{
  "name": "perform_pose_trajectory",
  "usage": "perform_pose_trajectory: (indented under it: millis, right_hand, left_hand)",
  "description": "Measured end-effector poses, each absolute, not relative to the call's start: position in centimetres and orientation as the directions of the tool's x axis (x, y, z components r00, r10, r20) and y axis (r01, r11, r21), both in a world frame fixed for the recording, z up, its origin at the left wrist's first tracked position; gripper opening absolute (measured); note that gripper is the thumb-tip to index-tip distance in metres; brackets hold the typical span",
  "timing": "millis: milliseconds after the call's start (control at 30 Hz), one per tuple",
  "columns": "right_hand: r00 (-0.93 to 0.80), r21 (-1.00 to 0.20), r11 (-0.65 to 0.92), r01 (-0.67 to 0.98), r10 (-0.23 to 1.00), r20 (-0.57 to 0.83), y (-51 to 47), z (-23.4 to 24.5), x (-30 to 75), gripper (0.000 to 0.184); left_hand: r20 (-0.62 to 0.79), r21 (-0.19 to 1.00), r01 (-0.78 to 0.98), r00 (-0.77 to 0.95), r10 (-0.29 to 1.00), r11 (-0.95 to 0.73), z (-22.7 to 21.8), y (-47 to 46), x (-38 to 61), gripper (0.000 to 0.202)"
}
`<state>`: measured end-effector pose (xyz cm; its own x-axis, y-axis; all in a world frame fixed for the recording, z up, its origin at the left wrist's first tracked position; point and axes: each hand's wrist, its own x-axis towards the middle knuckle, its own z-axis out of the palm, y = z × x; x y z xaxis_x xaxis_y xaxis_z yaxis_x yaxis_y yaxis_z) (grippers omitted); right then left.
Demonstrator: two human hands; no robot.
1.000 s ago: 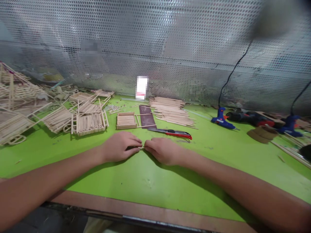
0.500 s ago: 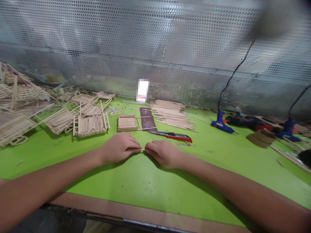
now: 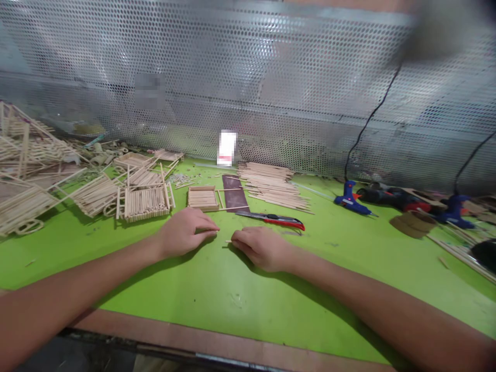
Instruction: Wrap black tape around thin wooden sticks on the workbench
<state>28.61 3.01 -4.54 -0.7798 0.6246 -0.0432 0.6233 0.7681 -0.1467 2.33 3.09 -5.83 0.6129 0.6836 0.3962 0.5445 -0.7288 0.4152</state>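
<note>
My right hand [image 3: 267, 249] rests low over the green table, its thumb and fingers pinched on a thin wooden stick [image 3: 228, 241] whose short pale end pokes out to the left. Across a small gap, my left hand [image 3: 186, 233] has thumb and fingertips drawn together; a tiny pale bit seems to show at the tips, too small to name. Just beyond both hands lies a red and black utility knife [image 3: 284, 221], blade pointing left. A small slatted stick frame [image 3: 203, 199] lies past my left fingers, with long sticks reaching over a dark brown strip [image 3: 234, 194].
Many loose sticks [image 3: 273, 185] lie behind the knife. Several stick-built pieces [image 3: 145, 201] crowd the left side. On the right are a blue glue gun [image 3: 353, 198], a brown tape roll [image 3: 413, 223] and a second blue glue gun [image 3: 458, 211]. Perforated metal sheet [image 3: 248, 77] backs the table.
My left hand has drawn away to the left from the stick and from my right hand, so a gap has opened between them. My right hand keeps its pinch on the stick.
</note>
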Motion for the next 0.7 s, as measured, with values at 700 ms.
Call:
perform_pose_trajectory:
  millis: [700]
  right_hand:
    - [-0.778, -0.167, 0.763, 0.625, 0.626, -0.051, 3.07, -4.51, 28.57, 0.034]
  left_hand:
    - [0.284, 0.318, 0.617, 0.662, 0.693, -0.72, -5.12, 2.8, 2.18, 0.041]
